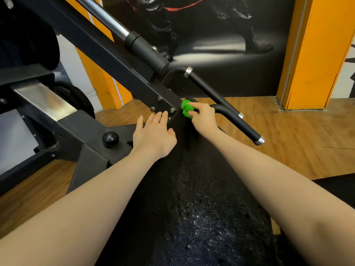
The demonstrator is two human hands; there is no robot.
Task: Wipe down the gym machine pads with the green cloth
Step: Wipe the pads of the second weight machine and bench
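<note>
The right hand [203,117] grips a bunched green cloth [186,108], fingers curled round it, at the far end of the black machine pad [192,208], just beside the bolted frame plate [163,104]. The left hand [153,134] lies flat with fingers straight and together, holding nothing, fingertips touching the plate's lower edge. The pad surface shows worn, pitted patches. A black handlebar [226,101] with chrome end caps runs past the right hand. The floor [297,141] is wood.
</note>
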